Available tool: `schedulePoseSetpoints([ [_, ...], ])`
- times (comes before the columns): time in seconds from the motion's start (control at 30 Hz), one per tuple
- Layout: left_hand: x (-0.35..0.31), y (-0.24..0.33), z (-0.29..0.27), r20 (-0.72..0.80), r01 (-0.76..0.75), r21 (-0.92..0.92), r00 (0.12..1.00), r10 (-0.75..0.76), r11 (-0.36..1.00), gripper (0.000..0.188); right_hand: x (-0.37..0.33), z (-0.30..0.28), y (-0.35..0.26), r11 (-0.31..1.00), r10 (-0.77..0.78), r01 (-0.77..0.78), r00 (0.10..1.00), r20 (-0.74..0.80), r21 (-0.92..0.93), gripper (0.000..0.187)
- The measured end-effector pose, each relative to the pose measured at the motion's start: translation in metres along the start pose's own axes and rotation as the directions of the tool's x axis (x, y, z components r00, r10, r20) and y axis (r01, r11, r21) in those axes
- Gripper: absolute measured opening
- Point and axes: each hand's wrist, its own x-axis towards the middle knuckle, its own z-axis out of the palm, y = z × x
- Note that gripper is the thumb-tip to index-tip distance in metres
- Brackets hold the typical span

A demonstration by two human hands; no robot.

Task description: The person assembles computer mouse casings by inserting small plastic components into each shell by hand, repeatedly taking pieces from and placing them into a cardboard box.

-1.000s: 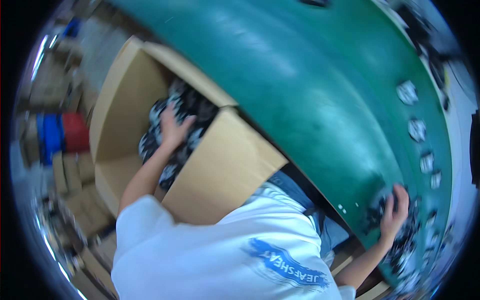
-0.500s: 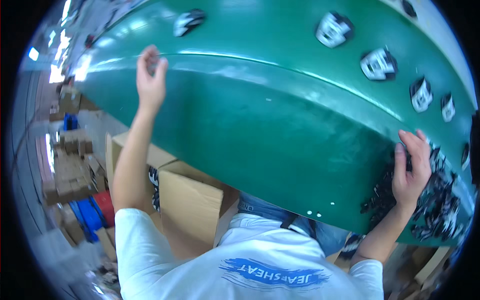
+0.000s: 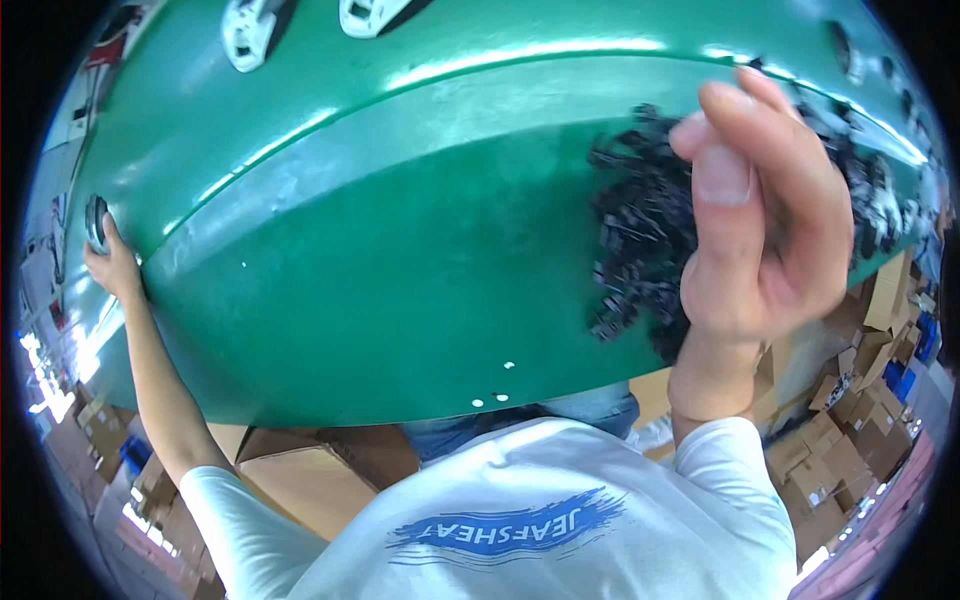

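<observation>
At the far left edge of the green work surface, my left hand grips a rounded black-and-grey part. Its fingers are mostly hidden behind the palm. My right hand is raised close to the camera, above a heap of small black pieces. Thumb and fingers are curled together there, and whatever may be between them is too blurred and small to name.
Two white-and-black moulded parts, one left of the other, lie on the far strip. Several white specks dot the near edge. An open cardboard box stands below on the left; more cartons are at right.
My view has turned, shifting the surface and heap leftward. My left hand, previously apart from any part, now holds one. My right hand has risen from beside the heap, its fingers drawn together.
</observation>
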Motion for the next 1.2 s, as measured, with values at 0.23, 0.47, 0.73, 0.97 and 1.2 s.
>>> schedulePoseSetpoints([
  [0.23,-0.142,0.088,-0.095,0.101,0.196,-0.626,0.980,-0.170,0.755,0.074,0.017,-0.072,-0.042,0.941,0.219,-0.168,0.964,-0.150,0.295,0.024],
  [0.47,-0.273,0.216,-0.250,0.653,0.642,-0.757,0.734,0.186,0.123,0.057,-0.105,-0.128,-0.089,0.883,0.442,-0.398,0.884,0.154,-0.249,0.017],
  [0.73,-0.313,0.285,-0.289,0.720,0.963,-0.239,0.264,0.642,-0.128,0.058,-0.169,-0.087,-0.103,0.820,0.412,-0.278,0.894,0.177,-0.501,0.016],
  [0.97,-0.315,0.302,-0.287,0.730,0.973,-0.052,0.192,0.656,-0.227,0.061,-0.124,-0.062,-0.124,0.816,0.570,-0.577,0.794,0.210,-0.033,0.009],
  [1.2,-0.310,0.325,-0.293,0.804,0.922,0.118,0.130,0.581,-0.369,0.065,-0.079,-0.009,-0.131,0.703,0.332,-0.532,0.833,0.442,0.473,0.018],
])
